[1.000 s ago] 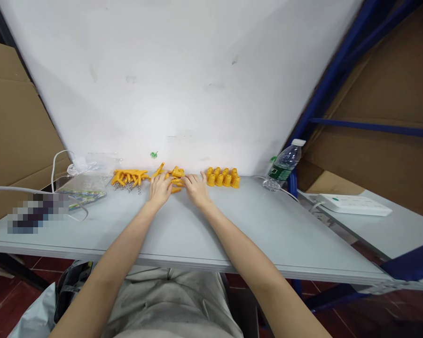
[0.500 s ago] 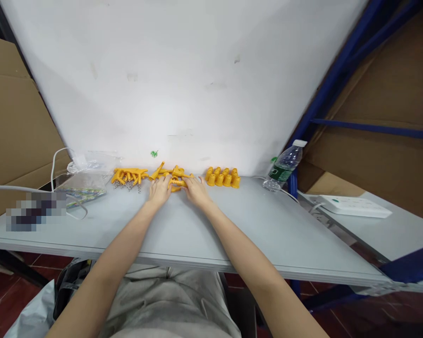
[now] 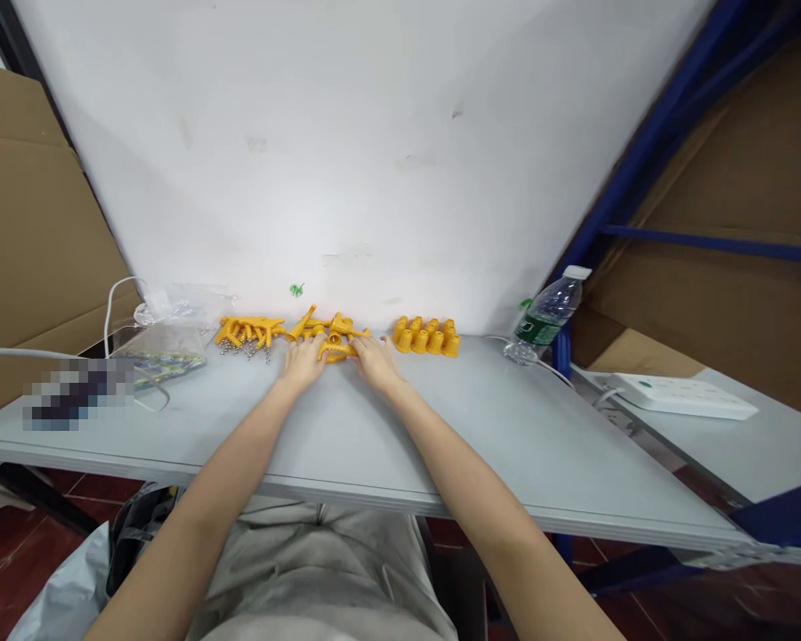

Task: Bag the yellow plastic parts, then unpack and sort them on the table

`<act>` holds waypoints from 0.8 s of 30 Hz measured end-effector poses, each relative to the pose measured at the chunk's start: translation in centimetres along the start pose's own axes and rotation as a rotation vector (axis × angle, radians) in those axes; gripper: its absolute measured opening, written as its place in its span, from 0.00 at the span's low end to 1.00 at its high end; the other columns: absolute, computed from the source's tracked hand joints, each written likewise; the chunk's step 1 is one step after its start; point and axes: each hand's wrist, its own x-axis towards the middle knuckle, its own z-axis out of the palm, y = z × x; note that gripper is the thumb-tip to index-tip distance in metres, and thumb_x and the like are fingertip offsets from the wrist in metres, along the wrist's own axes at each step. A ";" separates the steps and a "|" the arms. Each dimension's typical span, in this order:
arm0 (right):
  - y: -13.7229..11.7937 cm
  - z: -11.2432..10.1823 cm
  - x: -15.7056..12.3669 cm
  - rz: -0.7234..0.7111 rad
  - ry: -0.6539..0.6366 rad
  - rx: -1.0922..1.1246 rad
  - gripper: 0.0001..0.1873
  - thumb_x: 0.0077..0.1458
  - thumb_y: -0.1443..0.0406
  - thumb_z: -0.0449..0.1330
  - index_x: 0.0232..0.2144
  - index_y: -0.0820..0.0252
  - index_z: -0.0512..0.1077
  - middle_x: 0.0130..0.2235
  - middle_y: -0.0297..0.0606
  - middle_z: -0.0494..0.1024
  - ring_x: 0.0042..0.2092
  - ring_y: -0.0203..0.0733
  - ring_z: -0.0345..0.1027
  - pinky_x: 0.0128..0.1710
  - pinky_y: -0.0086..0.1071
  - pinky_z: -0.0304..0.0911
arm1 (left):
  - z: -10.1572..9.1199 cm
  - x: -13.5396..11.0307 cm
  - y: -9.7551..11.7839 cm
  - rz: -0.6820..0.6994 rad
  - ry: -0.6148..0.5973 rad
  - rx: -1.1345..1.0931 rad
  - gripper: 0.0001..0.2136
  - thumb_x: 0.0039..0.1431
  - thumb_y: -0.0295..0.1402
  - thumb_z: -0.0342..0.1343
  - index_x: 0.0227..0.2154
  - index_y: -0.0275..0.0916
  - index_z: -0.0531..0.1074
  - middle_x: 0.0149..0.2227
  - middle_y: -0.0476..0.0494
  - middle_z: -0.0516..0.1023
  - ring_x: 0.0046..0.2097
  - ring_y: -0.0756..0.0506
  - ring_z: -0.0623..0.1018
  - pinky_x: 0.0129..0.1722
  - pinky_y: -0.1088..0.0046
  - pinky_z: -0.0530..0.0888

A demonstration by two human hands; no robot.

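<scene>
My left hand (image 3: 303,358) and my right hand (image 3: 375,360) are side by side near the back of the table, fingers curled down. Between them lies a yellow plastic piece (image 3: 337,351), gripped at its two ends; its exact kind is partly hidden by the fingers. Just behind the hands is a loose heap of yellow plastic parts (image 3: 341,325), some tube-like with flared ends. Left of my left hand, branching yellow pieces with small metal chains (image 3: 250,329) lie in a row. To the right of my right hand, several yellow cup-shaped pieces (image 3: 435,340) stand in two rows.
A tilted water bottle (image 3: 550,312) rests at the right by the blue frame (image 3: 597,214). A white power strip (image 3: 681,395) lies on the neighbouring surface. Clear plastic bags (image 3: 173,343) and white cables (image 3: 109,312) are at the left, beside a blurred dark item. A white wall rises behind.
The view has shifted slightly, so everything sits a little further right. Both hands stay on the yellow piece, which appears slightly tilted compared with before.
</scene>
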 end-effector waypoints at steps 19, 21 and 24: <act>-0.1 -0.6 -0.2 -0.037 0.045 -0.073 0.18 0.65 0.68 0.47 0.53 0.59 0.68 0.54 0.49 0.75 0.56 0.51 0.63 0.60 0.52 0.44 | -0.5 -0.3 0.3 -0.050 -0.061 -0.052 0.15 0.66 0.36 0.45 0.51 0.39 0.68 0.46 0.35 0.78 0.50 0.36 0.77 0.49 0.61 0.71; -0.2 -0.6 -0.1 -0.016 0.016 -0.073 0.18 0.65 0.69 0.46 0.53 0.59 0.69 0.53 0.49 0.76 0.56 0.51 0.64 0.61 0.53 0.43 | -0.5 -0.2 0.2 -0.053 -0.063 -0.038 0.15 0.65 0.36 0.45 0.51 0.39 0.68 0.46 0.35 0.78 0.50 0.36 0.77 0.49 0.61 0.71; -0.5 -0.8 0.0 0.007 -0.001 -0.096 0.16 0.65 0.70 0.46 0.50 0.58 0.70 0.50 0.47 0.78 0.54 0.50 0.64 0.60 0.54 0.43 | -0.3 -0.1 0.0 -0.060 -0.070 -0.034 0.15 0.65 0.36 0.46 0.51 0.39 0.69 0.47 0.34 0.78 0.49 0.36 0.77 0.47 0.61 0.71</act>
